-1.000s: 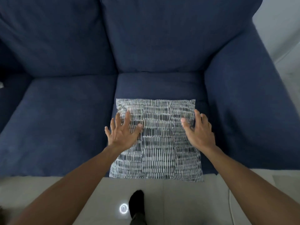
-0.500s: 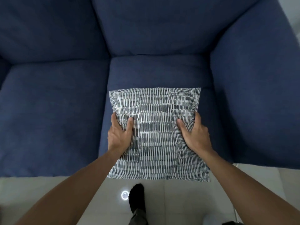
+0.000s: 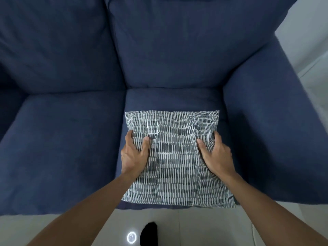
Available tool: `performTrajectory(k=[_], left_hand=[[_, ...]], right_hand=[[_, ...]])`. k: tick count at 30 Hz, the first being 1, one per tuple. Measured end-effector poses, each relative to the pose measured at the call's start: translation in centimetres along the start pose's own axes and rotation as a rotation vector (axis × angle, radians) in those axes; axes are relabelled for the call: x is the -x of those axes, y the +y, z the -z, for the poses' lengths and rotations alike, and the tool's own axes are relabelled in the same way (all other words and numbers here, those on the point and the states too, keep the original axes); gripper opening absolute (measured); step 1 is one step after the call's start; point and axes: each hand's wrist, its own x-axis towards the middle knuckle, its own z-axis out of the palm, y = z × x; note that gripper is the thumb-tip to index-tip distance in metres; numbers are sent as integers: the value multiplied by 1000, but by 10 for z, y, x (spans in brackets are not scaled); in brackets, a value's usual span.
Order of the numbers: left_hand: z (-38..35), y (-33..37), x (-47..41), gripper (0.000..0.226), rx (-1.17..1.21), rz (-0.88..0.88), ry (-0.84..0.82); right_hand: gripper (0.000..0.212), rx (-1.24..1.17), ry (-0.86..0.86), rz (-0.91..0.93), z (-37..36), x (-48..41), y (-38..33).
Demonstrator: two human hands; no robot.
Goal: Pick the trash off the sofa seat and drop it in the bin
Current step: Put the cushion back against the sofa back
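A square cushion with a grey-and-white dashed pattern lies flat on the right seat of the dark blue sofa. My left hand grips the cushion's left edge, thumb on top and fingers curled round the side. My right hand grips its right edge the same way. No trash and no bin show in the head view; whatever lies under the cushion is hidden.
The sofa's right armrest rises close beside my right hand. The back cushions stand behind. Pale tiled floor runs along the sofa front, with a dark-socked foot and a small bright light reflection on it.
Both hands went from lying spread on top of the cushion to closing round its left and right edges. The camera view shifted, showing more of the sofa back.
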Motion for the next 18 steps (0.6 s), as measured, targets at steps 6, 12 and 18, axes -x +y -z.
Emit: performTrajectory(k=[6, 12, 18], left_hand=[[28, 55, -39, 72, 111, -168, 75], [44, 119, -96, 66, 201, -391, 205], [29, 165, -151, 66, 259, -504, 310]], right_hand=[[98, -29, 120, 110, 48, -38, -43], [99, -76, 291, 234, 94, -95, -84], [95, -182, 378, 342, 110, -172, -100]])
